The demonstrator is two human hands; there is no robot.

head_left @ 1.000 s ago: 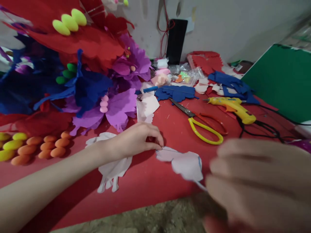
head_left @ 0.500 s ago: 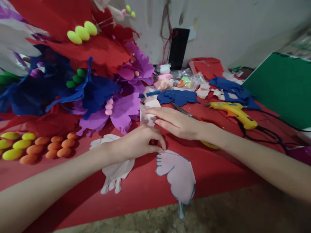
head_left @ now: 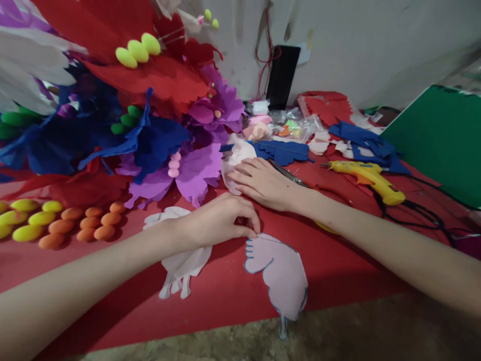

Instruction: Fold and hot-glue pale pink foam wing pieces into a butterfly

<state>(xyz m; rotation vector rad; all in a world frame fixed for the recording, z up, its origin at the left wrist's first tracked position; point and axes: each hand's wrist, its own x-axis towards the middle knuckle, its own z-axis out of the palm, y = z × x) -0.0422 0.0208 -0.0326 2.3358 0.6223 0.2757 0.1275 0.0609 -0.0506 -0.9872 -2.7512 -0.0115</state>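
My left hand (head_left: pixel 220 218) is closed in a pinch, thumb and forefinger meeting at the top corner of a pale wing-shaped cutout (head_left: pixel 285 273) with a blue outline. A thin dark line runs from the fingertips along its upper edge; whether it is a wire or a thread I cannot tell. Under my left wrist lie white scalloped fabric cutouts (head_left: pixel 186 265), partly covered by the forearm. My right hand (head_left: pixel 265 183) lies flat, fingers spread, on a crumpled white fabric piece (head_left: pixel 236 155). Scissors (head_left: pixel 287 173) are partly hidden beneath the right forearm.
A yellow glue gun (head_left: pixel 366 175) with a black cord rests on the right. Blue fabric cutouts (head_left: pixel 283 152) lie behind my hands. Fabric butterflies (head_left: pixel 150 135) crowd the left, above orange and yellow egg shapes (head_left: pixel 60 225). A green board (head_left: pixel 436 140) stands at right.
My right hand has spread its fingers over the white piece, which now sits higher and more crumpled. The left hand keeps its pinch at the wing cutout. The view has shifted slightly.
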